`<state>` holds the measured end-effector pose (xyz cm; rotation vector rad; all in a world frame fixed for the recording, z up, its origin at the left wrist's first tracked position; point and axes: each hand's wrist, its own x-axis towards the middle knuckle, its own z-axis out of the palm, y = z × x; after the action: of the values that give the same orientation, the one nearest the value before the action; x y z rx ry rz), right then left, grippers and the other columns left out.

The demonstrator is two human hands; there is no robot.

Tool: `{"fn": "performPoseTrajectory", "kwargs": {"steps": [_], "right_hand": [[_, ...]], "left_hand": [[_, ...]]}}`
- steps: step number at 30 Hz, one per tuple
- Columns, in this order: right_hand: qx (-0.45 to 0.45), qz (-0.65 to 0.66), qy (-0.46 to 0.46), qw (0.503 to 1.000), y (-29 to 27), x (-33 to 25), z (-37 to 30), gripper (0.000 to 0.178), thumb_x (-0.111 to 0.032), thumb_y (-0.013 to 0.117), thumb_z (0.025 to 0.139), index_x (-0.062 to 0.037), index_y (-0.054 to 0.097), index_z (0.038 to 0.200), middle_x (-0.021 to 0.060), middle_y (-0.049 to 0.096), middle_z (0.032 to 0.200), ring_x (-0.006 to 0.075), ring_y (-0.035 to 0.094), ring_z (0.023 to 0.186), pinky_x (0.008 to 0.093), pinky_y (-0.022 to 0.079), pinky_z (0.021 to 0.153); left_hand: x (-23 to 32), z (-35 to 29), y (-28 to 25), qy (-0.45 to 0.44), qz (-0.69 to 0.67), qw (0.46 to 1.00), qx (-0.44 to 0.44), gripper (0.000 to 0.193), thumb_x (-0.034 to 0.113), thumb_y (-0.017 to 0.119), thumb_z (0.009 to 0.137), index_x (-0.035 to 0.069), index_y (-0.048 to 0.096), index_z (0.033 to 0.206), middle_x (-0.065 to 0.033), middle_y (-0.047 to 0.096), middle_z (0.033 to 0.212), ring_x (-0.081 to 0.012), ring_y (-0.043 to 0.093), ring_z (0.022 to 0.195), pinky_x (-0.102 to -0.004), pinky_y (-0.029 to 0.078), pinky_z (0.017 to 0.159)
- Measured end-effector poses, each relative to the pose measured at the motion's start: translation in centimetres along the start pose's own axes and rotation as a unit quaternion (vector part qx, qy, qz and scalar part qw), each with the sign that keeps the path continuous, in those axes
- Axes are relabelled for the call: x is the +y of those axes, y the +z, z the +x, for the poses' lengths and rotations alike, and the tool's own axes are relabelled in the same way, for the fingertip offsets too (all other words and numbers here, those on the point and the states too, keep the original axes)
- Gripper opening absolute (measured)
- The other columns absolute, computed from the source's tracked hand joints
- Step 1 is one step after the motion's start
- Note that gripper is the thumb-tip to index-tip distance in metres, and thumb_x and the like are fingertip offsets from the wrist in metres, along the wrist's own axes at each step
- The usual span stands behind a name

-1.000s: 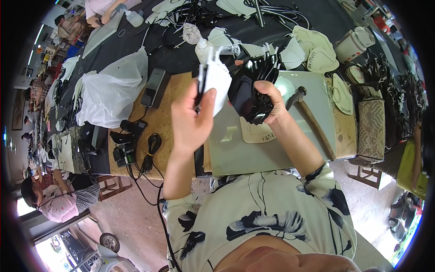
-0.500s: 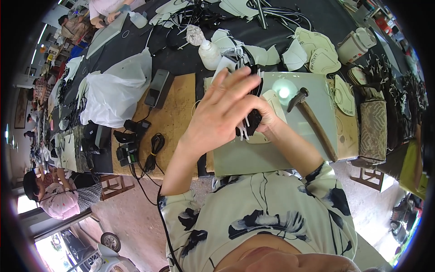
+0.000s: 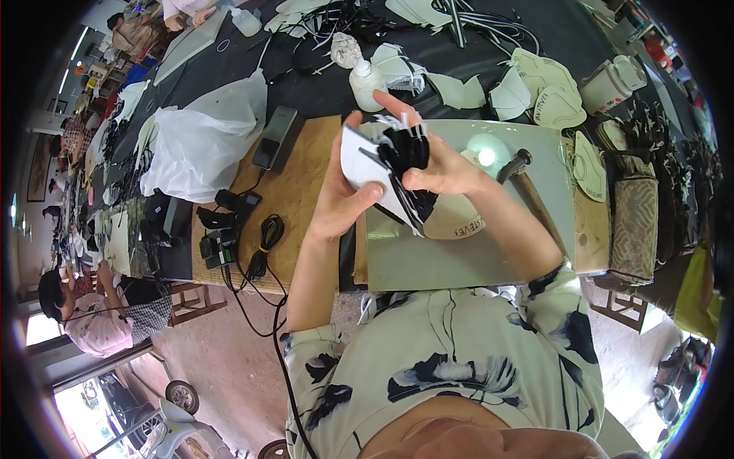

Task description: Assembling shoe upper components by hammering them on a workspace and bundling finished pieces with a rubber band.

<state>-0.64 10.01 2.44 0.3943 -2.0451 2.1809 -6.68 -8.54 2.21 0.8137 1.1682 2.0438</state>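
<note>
Over the work board, both my hands hold a bundle of black strips with a white-faced piece (image 3: 365, 170) along its left side. My left hand (image 3: 330, 206) grips the white-faced side, thumb across its front. My right hand (image 3: 451, 170) is closed around the black strips (image 3: 404, 153), whose pale, frayed ends stick up between the hands. How many pieces are in the bundle cannot be made out. Below it, partly covered, lies a cream cut-out template (image 3: 457, 222) on the grey-green board (image 3: 413, 264). Next to my right forearm rests a hammer (image 3: 534, 200) with a wooden handle.
Beyond my hands stand a white squeeze bottle (image 3: 367, 86) and several cream templates (image 3: 556, 103). At left are a white plastic bag (image 3: 200, 149), a black box (image 3: 277, 138) and coiled cable (image 3: 267, 239). A white jug (image 3: 608, 86) and a patterned roll (image 3: 634, 222) sit at right.
My left hand has swung down from in front of the bundle and now grips its left side. The white-faced piece has turned into view, and my right hand shows more fully.
</note>
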Motion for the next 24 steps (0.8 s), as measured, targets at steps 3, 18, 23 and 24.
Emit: {"fn": "performPoseTrajectory", "kwargs": {"steps": [3, 18, 23, 24], "right_hand": [[-0.054, -0.135, 0.064, 0.987, 0.1, -1.3, 0.9, 0.115, -0.058, 0.078, 0.069, -0.0048, 0.017, 0.151, 0.0165, 0.04, 0.143, 0.0283, 0.04, 0.132, 0.0379, 0.03, 0.11], [-0.074, -0.54, 0.022, 0.838, 3.1, -0.4, -0.7, 0.125, -0.044, 0.089, 0.05, -0.0037, 0.021, 0.147, 0.0198, 0.046, 0.135, 0.0342, 0.039, 0.132, 0.0575, 0.019, 0.114], [-0.066, -0.462, 0.04, 0.884, 3.8, 0.4, -0.9, 0.116, -0.05, 0.084, 0.056, -0.0007, 0.027, 0.144, 0.0204, 0.047, 0.134, 0.0338, 0.041, 0.131, 0.0576, 0.019, 0.113], [-0.036, -0.455, -0.005, 0.89, 4.0, 0.8, -0.8, 0.115, -0.054, 0.082, 0.057, 0.0006, 0.029, 0.142, 0.0202, 0.048, 0.133, 0.0337, 0.043, 0.129, 0.057, 0.02, 0.113]], "left_hand": [[-0.8, -1.7, -2.1, -0.017, 0.031, 0.999, 0.009, 0.084, 0.009, 0.079, 0.077, 0.002, 0.03, 0.144, -0.0084, 0.047, 0.134, -0.0194, 0.046, 0.124, -0.0344, 0.038, 0.104], [-5.4, -3.6, -6.5, -0.034, 0.445, 0.895, -0.008, 0.136, 0.034, 0.09, 0.059, 0.001, -0.005, 0.151, -0.027, 0.007, 0.156, -0.0371, 0.012, 0.146, -0.0454, 0.011, 0.115], [-5.4, -3.0, -4.7, 0.023, 0.223, 0.975, -0.006, 0.138, 0.012, 0.09, 0.06, 0.009, -0.014, 0.151, -0.0155, -0.009, 0.159, -0.0271, 0.012, 0.146, -0.0422, 0.023, 0.116], [-5.3, -3.5, -5.0, 0.022, 0.224, 0.974, -0.004, 0.138, 0.012, 0.09, 0.06, 0.009, -0.014, 0.151, -0.0155, -0.009, 0.159, -0.0271, 0.012, 0.146, -0.0422, 0.023, 0.116]]}}
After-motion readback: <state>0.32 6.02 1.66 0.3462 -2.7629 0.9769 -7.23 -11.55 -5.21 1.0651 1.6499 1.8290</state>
